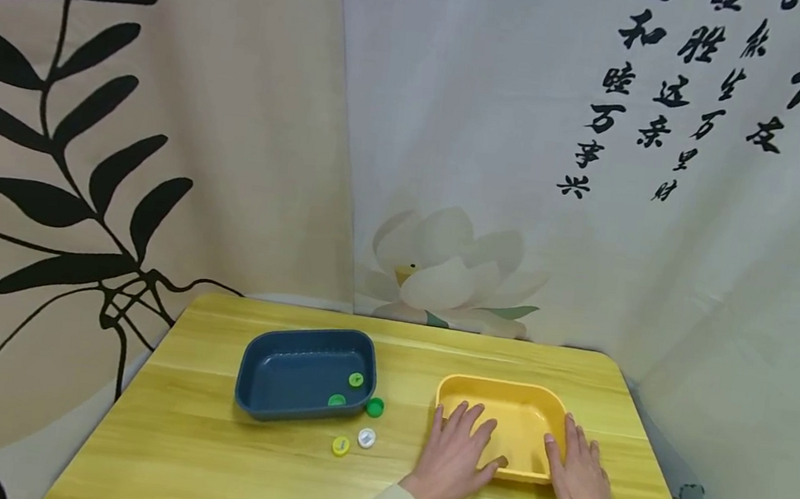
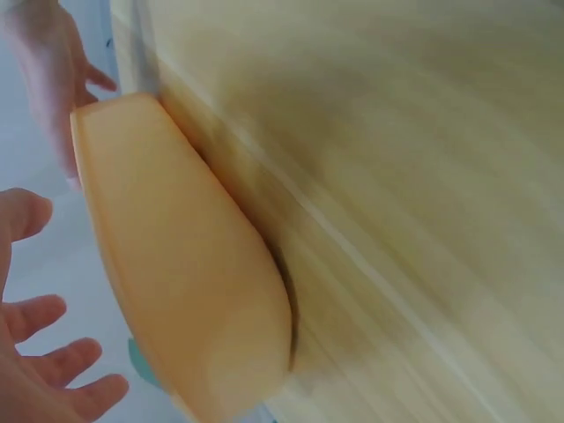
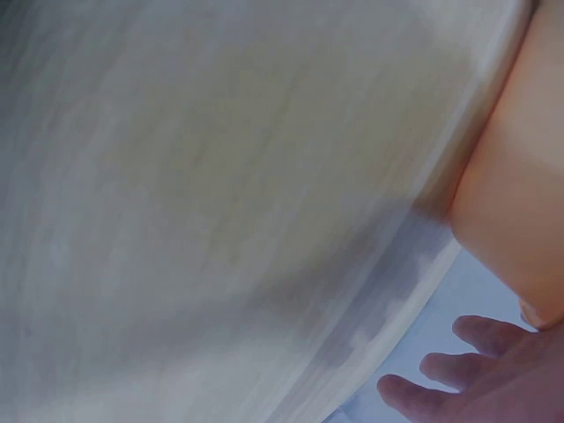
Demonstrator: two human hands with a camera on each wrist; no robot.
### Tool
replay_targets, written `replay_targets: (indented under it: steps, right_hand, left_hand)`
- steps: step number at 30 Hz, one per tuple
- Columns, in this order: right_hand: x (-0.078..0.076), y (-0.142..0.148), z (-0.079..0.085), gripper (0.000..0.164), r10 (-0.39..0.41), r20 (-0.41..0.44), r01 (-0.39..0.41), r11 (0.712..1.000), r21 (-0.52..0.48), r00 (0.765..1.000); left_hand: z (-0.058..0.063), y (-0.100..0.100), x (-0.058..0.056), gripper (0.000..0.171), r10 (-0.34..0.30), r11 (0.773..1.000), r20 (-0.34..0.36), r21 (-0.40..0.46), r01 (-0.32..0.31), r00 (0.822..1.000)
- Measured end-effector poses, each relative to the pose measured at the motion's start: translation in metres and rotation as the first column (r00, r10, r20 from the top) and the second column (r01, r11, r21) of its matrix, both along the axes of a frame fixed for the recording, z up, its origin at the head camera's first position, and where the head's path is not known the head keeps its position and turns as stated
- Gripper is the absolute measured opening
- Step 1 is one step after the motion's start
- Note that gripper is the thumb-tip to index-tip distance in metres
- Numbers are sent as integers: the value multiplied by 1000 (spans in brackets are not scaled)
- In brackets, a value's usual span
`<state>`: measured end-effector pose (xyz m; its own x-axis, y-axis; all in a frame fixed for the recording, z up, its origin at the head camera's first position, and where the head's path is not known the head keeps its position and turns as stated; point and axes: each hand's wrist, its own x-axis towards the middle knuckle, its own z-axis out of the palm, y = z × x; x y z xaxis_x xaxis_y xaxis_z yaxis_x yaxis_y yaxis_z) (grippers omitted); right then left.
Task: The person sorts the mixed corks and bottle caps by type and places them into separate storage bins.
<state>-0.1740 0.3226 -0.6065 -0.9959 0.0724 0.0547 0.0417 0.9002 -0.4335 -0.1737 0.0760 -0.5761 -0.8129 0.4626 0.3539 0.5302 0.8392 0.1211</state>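
On the pale curtain, black brush-style Chinese characters in columns; legible among them 和睦万事兴 toward the left, 生万里财 farther along and 天下友 at the right, the upper lines cut off by the frame; on the small round discs beside the blue tray, marks too tiny to read. On the right part of the wood-grained table, between the two hands, a yellow tray: shallow, round-cornered, smooth-walled, with a narrow rim; more orange in the wrist views. Left hand at the tray's left side, fingers spread and extended, thumb toward the near edge; right hand at the right side, fingers along the rim, thumb toward the inside; both loose and unclenched; cannot tell, from such blurry wrist views, about actual contact with the rim. To the left, the blue tray, deeper in colour, with two light green discs inside; just outside its near right corner, a darker green disc; nearer on the table, a white disc and a yellow disc, close together.
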Motion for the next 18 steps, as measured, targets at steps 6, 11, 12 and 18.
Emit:
replay_targets:
  steps: [6, 11, 12, 18]
  right_hand:
    - [-1, 1, 2, 72, 0, 8, 0, 1000, -5, 1000]
    - [0, 0, -1, 73, 2, 28, -2, 1000, -3, 1000]
    - [1, 0, -1, 73, 2, 30, -2, 1000, -3, 1000]
    - [0, 0, -2, 73, 10, 35, -10, 1000, -14, 999]
  left_hand:
    - [0, -26, 13, 69, -8, 1000, -7, 6, 8, 1000]
    - [-3, -51, 22, 77, -10, 1000, -4, 2, 10, 1000]
    - [-3, -56, 24, 78, -8, 1000, -3, -3, 8, 1000]
    - [-3, -89, 33, 77, 29, 999, 19, -31, -29, 999]
